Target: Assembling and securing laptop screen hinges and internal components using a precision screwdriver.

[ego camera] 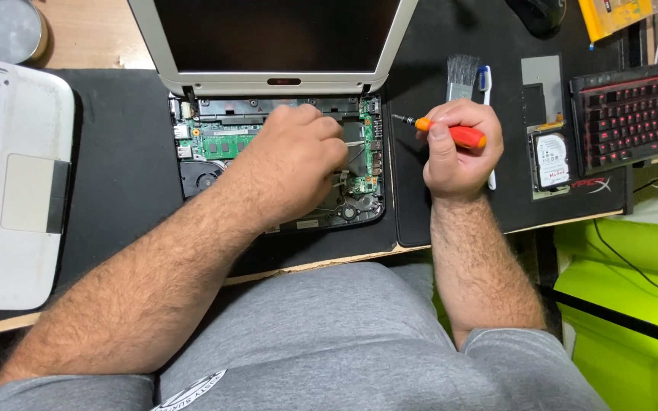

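1. Left hand [298, 156] is down inside the opened laptop base [279, 171], fingers curled narrow over the middle of the green circuit board [222, 143]. What the fingertips pinch is hidden under the knuckles, so I cannot tell whether they hold a part or just press on one.

2. Right hand [458, 152] is closed firmly round an orange-handled screwdriver [443, 129], tip pointing left toward the laptop's edge, hovering over the black mat [131, 167] and touching nothing.

3. The laptop sits open at the counter's [93, 38] middle, screen [272, 38] tilted back, its innards bare: fan [196, 176] at the lower left, port strip along the right edge.

4. Around it: the removed white palm-rest cover [13, 183] lies well apart on the left, a round metal tin [1, 27] at top left, a brush [462, 76] and a pen just behind the right hand, a bare hard drive [551, 160] further right, then a red-lit keyboard [634, 114].

5. To my eye, the step in hand is delicate finger work on the board. Doing it well calls for light pressure, lifting straight rather than twisting, and staying clear of the thin wires by the right side.

6. Keep that driver tip parked away from the board while the left hand works; a slip there could scratch traces.
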